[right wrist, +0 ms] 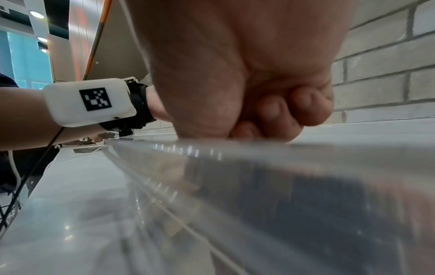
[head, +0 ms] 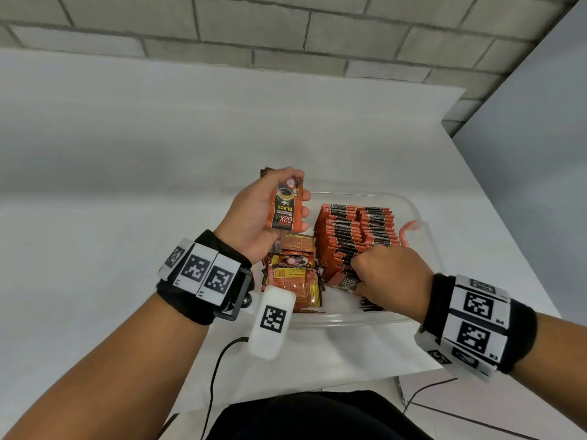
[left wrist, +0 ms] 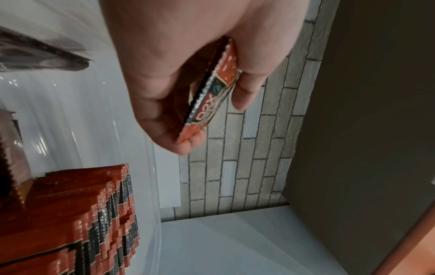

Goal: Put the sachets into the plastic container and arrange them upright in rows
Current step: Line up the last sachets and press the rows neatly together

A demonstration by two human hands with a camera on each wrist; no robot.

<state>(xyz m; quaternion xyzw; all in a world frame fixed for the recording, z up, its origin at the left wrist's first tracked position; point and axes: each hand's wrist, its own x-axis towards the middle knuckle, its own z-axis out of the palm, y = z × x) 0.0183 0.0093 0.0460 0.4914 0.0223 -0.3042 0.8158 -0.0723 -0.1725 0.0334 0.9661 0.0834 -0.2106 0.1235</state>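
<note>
A clear plastic container (head: 349,319) sits on the white table. Two rows of orange-and-black sachets (head: 355,233) stand upright in its right half, also seen as rows (left wrist: 82,223) from the left wrist. Several loose sachets (head: 292,277) lie flat in its left half. My left hand (head: 254,214) hovers over the container's far left corner and grips a small stack of sachets (head: 286,208), edge-on in the wrist view as a stack (left wrist: 212,93). My right hand (head: 390,271) is inside the container with curled fingers (right wrist: 270,109), pinching sachets at the near end of the rows.
A red rubber band (head: 408,228) lies by the container's right wall. A black cable (head: 216,376) hangs from my left wrist over the table's near edge. A brick wall runs behind the table, which ends just right of the container.
</note>
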